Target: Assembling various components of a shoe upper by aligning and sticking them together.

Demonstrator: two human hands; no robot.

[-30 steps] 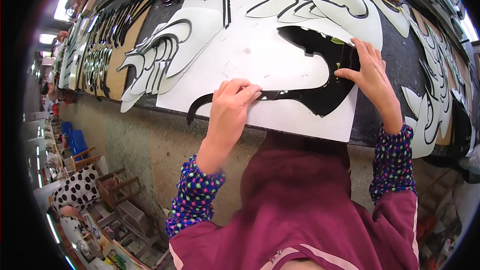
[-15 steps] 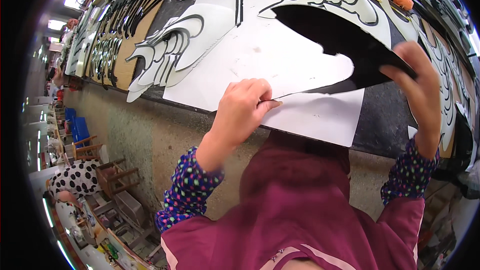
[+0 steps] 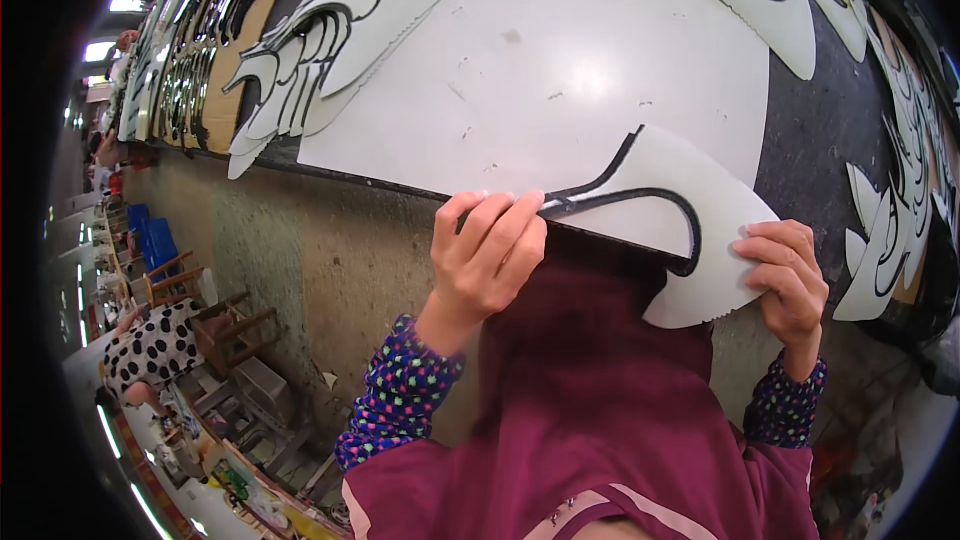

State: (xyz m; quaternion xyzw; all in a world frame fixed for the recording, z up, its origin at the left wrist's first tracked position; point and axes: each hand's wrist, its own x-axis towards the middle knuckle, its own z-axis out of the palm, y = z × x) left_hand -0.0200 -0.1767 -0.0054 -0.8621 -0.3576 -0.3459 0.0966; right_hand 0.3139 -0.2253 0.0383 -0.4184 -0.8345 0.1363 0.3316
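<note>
Turned over since half a second ago, the shaped piece [image 3: 715, 190] now shows its pale face instead of its black one, and it has come closer to the person's body, with the right hand [image 3: 785, 275] lower as well. It lies across the front edge of the bench [image 3: 820, 130]: the upper part overlaps the large white sheet [image 3: 600, 70], while the lower, broad part juts out over the maroon garment [image 3: 600, 390]. Both hands hold it. At its narrow tail, the left hand [image 3: 490, 255] has a small, closed grip, fingertips together; the right hand has its fingers over the broad outer rim, its thumb hidden, so how firmly it pinches cannot be told. With so much of the piece beyond the bench, a slack right grip could let the broad end droop or slide down onto the garment. Pulling the hands apart unevenly might crease the thin tail, probably its weakest part, or lift the black edging [image 3: 640, 194] if that is only lightly stuck. The toothed lower edge, close above the cloth, could also snag if the piece were dragged sideways.
</note>
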